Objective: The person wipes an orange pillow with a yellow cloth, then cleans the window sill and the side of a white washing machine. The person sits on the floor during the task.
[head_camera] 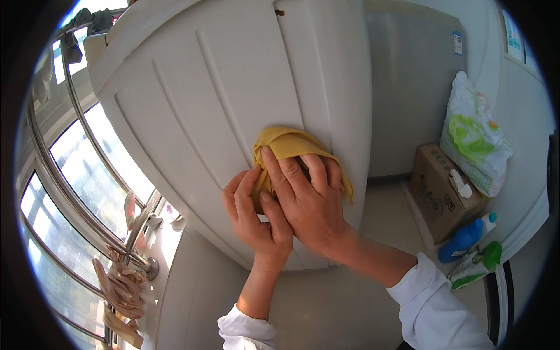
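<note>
A yellow cloth [286, 142] lies bunched against the white, grooved side panel [236, 83] of what looks like a large appliance. My right hand [308, 201] grips the cloth, its fingers spread over and partly tucked into the folds. Close beside it, my left hand [260, 218] pinches the cloth's left edge between bent fingers and thumb. The two hands touch near the thumbs. Part of the cloth is hidden beneath my fingers. A small rust-brown chip [280, 13] marks the panel near its top.
Metal rails [81, 205] with a crumpled beige plastic bag [120, 288] run along the windows at left. At right, a grey panel [407, 87] stands beside a cardboard box [437, 188], a filled plastic bag [474, 135], a blue bottle [459, 243] and a green-white pack [477, 267].
</note>
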Tool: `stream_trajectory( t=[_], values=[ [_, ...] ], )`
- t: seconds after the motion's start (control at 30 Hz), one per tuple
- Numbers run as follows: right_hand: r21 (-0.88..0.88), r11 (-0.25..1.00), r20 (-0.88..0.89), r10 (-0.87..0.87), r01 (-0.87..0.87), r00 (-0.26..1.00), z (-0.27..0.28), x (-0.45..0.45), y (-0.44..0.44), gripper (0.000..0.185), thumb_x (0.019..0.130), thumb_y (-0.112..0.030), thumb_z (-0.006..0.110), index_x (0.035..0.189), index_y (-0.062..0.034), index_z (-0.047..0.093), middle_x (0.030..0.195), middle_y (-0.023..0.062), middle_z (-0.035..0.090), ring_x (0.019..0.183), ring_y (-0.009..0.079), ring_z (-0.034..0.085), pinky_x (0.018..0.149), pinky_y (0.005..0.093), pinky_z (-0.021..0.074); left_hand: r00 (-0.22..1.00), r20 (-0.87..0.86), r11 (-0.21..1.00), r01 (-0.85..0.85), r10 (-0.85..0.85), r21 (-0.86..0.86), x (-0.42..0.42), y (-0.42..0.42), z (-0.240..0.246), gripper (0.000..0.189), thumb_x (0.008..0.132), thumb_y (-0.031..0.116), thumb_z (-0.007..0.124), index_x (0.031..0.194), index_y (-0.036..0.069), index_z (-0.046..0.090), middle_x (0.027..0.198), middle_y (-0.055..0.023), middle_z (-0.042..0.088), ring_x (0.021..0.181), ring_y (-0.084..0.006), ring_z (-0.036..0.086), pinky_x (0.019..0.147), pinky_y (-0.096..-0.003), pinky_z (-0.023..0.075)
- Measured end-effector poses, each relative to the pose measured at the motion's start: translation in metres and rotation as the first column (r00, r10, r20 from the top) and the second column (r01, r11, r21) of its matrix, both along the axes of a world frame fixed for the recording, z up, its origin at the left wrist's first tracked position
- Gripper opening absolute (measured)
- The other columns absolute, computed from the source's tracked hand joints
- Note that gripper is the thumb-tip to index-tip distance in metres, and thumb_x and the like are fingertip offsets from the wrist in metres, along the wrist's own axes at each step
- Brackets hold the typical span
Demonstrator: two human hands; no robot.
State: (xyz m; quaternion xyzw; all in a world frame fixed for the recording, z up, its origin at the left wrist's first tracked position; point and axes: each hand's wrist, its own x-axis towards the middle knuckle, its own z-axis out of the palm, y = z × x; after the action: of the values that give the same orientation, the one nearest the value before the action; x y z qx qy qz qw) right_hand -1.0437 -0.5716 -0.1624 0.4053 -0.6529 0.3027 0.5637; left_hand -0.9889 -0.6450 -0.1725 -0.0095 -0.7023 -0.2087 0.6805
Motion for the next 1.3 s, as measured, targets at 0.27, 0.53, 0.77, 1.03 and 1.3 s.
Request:
stream_trajectory(
  t=[0.27,0.53,0.77,1.03,1.3],
  values=[
    [-0.012,1.000,-0.019,-0.016,0.015,1.000,-0.034,-0.002,-0.001,0.042,0.090,-0.024,0.058,0.127,-0.0037,0.064,0.132,0.0064,0.056,0.122,0.0247,0.045,0.096,0.0441,0.0401,0.999,-0.032,1.000,-0.010,0.010,-0.003,0.001,-0.004,0.014,0.028,0.087,0.001,0.052,0.112,-0.002,0.064,0.107,-0.0165,0.062,0.100,-0.0266,0.057,0.082,-0.0363,0.0489],
    [-0.117,0.988,-0.072,0.093,-0.101,0.993,0.025,-0.010,-0.004,0.039,0.082,-0.018,0.063,0.118,-0.0042,0.066,0.120,0.0072,0.060,0.106,0.0266,0.048,0.088,0.0430,0.0407,0.994,-0.109,0.993,0.026,-0.014,0.112,-0.009,0.002,0.033,0.023,0.093,0.004,0.052,0.113,0.001,0.064,0.106,-0.0099,0.063,0.095,-0.0204,0.061,0.076,-0.0321,0.0503],
    [-0.020,0.929,-0.030,0.368,-0.369,0.929,-0.015,-0.015,0.014,0.021,0.058,-0.012,0.064,0.078,-0.0082,0.061,0.085,0.0044,0.056,0.078,0.0250,0.049,0.069,0.0380,0.0390,0.986,0.162,0.885,-0.055,-0.023,0.463,0.003,0.011,0.071,0.019,0.087,0.019,0.072,0.092,0.002,0.065,0.084,-0.0025,0.062,0.076,-0.0098,0.057,0.066,-0.0267,0.0466],
    [-0.038,0.924,0.013,0.382,-0.381,0.924,-0.019,-0.015,0.012,0.016,0.062,-0.015,0.065,0.074,-0.0102,0.055,0.081,0.0037,0.051,0.078,0.0227,0.048,0.068,0.0370,0.0378,0.921,0.129,0.541,0.100,-0.368,0.835,0.012,0.008,0.086,0.028,0.083,0.023,0.080,0.079,0.000,0.064,0.064,-0.0029,0.060,0.041,-0.0064,0.042,0.039,-0.0226,0.0304],
    [-0.031,0.916,0.030,0.402,-0.401,0.915,-0.017,-0.015,0.016,0.015,0.064,-0.014,0.065,0.075,-0.0105,0.056,0.081,0.0036,0.052,0.079,0.0227,0.049,0.069,0.0362,0.0382,0.914,0.034,0.443,0.163,-0.404,0.882,0.004,0.016,0.085,0.027,0.082,0.023,0.081,0.076,0.003,0.063,0.062,-0.0040,0.061,0.038,-0.0063,0.042,0.036,-0.0222,0.0270]
  ],
)
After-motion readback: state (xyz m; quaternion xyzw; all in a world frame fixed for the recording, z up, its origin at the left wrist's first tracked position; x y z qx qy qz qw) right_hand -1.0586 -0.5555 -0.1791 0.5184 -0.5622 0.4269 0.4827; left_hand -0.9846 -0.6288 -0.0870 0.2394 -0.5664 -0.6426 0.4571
